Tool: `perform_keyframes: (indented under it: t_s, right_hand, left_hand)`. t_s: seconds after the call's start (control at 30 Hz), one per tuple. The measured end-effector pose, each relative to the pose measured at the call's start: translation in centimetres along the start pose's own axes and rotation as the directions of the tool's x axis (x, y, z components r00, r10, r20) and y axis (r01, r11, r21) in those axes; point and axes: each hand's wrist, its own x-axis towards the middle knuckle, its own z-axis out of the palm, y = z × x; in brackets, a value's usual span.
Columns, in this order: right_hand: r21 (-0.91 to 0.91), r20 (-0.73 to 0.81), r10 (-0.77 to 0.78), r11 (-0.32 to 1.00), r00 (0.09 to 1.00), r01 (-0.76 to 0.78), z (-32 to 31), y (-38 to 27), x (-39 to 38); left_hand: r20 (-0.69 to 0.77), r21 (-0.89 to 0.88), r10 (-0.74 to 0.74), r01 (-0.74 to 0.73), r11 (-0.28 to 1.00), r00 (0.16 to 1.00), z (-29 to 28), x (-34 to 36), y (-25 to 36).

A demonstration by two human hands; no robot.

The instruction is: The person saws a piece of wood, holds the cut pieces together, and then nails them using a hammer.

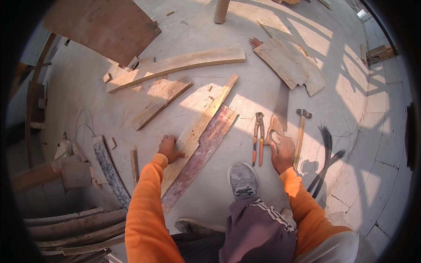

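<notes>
My left hand (170,149) is closed at the left edge of a long pale wooden plank (203,122), its thumb lying over the top face. Alongside that plank, partly under it, is a reddish, weathered board (206,149). Over to the right, my right hand (283,154) has its fingers around the wooden handle of a handsaw (281,107), whose blade points away from me on the floor. Pincers (258,138) with red and orange grips lie just left of the saw handle. A hammer (301,131) rests on its right.
Black wires (325,160) lie near the right wall. Farther off are a curved beam (175,65), a short board (160,103), broken boards (285,63) and a large brown panel (103,28). Scrap timber (83,223) is piled at lower left. My shoe (243,179) stands between my hands.
</notes>
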Motion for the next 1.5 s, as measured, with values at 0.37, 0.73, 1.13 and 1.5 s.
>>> perform_keyframes:
  t_s: [0.37, 0.73, 1.13, 1.5]
  right_hand:
    - [0.265, 0.213, -0.077, 0.964, 0.974, 0.018, -1.1, -0.9, 2.2]
    - [0.592, 0.119, 0.381, 0.714, 0.917, -0.374, -16.7, -7.9, 1.4]
    - [0.801, 0.245, -0.089, 0.58, 0.965, -0.15, -21.1, -7.7, 2.6]
    - [0.865, 0.152, -0.231, 0.502, 0.961, -0.016, -4.4, -23.3, 2.5]
  left_hand:
    - [0.011, -0.256, 0.235, -0.224, 0.94, 0.972, -1.3, -7.7, 0.9]
    - [-0.281, -0.1, 0.111, -0.144, 0.985, 0.953, -11.2, -13.4, -6.3]
    - [-0.368, -0.159, -0.067, 0.008, 0.987, 0.927, -9.1, -16.7, -19.1]
    - [-0.449, -0.287, -0.252, 0.128, 0.949, 0.857, -5.5, -18.7, -22.6]
